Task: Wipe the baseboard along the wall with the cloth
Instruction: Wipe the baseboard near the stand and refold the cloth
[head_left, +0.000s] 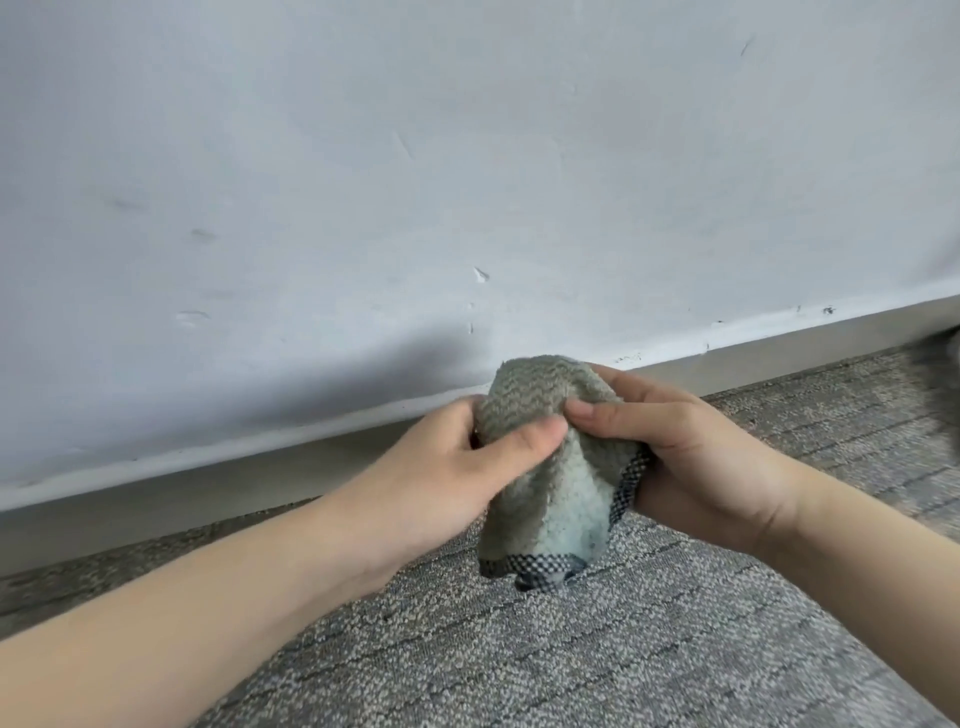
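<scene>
Both the left hand (457, 457) and right hand (691, 457) grip the bunched cloth (545, 467) just in front of the baseboard (779, 358), which runs left-right behind them, about equally near each.

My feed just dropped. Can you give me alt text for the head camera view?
A left hand and right hand hold a bunched grey-green terry cloth with checked edging between thumbs and fingers, in front of the pale grey baseboard. Above is a scuffed white painted wall; below, grey woven carpet.
</scene>
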